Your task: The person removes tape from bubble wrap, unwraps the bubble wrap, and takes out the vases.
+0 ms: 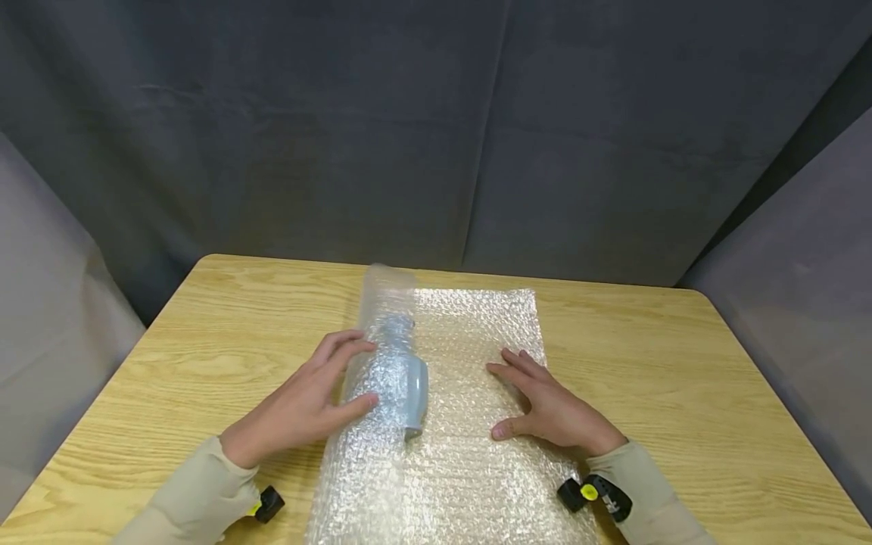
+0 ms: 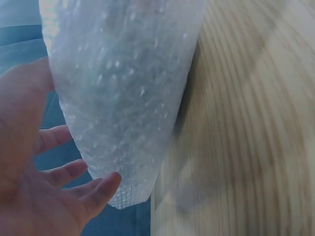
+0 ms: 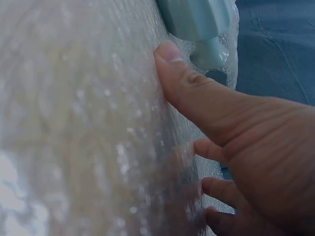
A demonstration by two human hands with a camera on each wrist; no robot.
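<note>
Nearest you, at about seven o'clock, your left sleeve (image 1: 194, 496) is carrying a small black device (image 1: 270, 504) at the cuff, and at five your right sleeve (image 1: 650, 496) is bearing another, marked with yellow.

Further in, your left hand (image 1: 306, 401) is reaching in from eight, thumb and fingers well spread and gently bent, tips lying along the folded flap of the bubble wrap (image 1: 470, 477); it's gripping nothing. Over at four, your right hand (image 1: 555, 409) is fanning out over the flat part of the sheet, holding nothing either; how firmly those fingertips are pressing, I can't tell.

And here in the middle, between your two hands, the pale blue vase (image 1: 418, 390) is lying on its side, its narrower end pointing towards twelve. The flap is covering its nine o'clock side, while its glossy three o'clock side is showing bare beside the flap's edge.

Beneath it all, the wood-grain table (image 1: 647, 363) is stretching away, the sheet's far corner sitting near one. Beyond, a dark curtain (image 1: 341, 151) is hanging at twelve, with paler cloth (image 1: 54, 341) draping at ten and two.
</note>
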